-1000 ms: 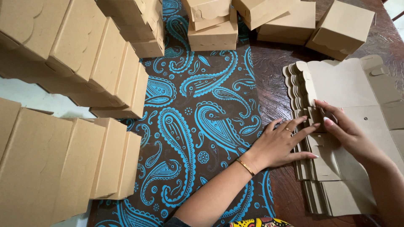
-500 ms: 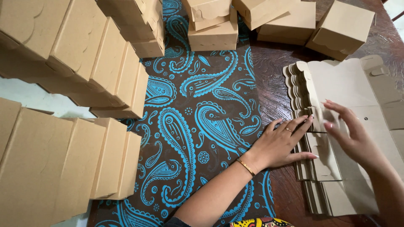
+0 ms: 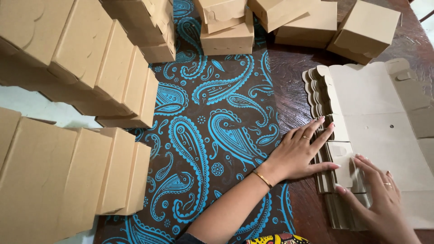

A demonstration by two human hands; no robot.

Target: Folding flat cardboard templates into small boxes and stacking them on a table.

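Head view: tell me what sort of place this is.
Probably a home or small-shop packing table: folded boxes stacked all round, flat blanks under the left hand and right hand, paisley cloth.
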